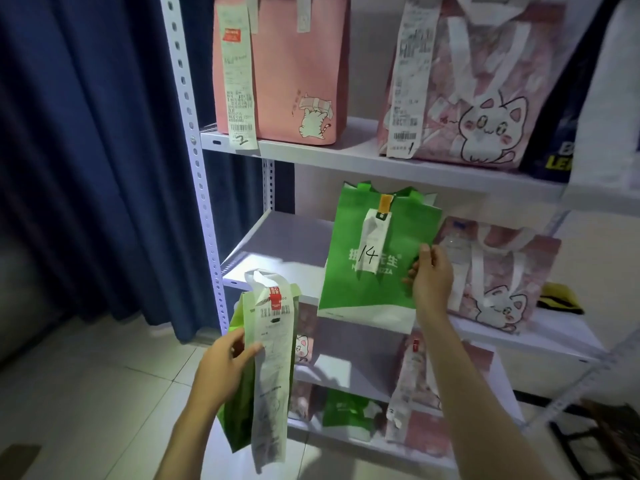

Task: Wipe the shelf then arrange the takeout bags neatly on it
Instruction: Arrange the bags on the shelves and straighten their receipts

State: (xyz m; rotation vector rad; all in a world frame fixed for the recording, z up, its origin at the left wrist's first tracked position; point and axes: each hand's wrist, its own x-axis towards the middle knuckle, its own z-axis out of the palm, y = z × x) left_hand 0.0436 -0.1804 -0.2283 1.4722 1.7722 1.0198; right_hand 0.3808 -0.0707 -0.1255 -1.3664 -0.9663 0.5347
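Observation:
A white metal shelf unit (346, 157) fills the right half of the view. On its middle shelf (277, 251) stands a green takeout bag marked "14" (367, 285), and my right hand (431, 278) grips its right edge. My left hand (225, 365) holds a second, light green bag (239, 410) with a long white receipt, hanging in front of the shelf's left post. A pink cat-print bag (498, 275) stands to the right on the same shelf.
The top shelf carries a pink bag (294, 71), a cat-print bag (485, 98) and a dark bag (557, 143). Lower shelves hold more bags (346, 410). A yellow-black cloth (561, 299) lies at the far right. A blue curtain (86, 150) hangs at left, above the tiled floor.

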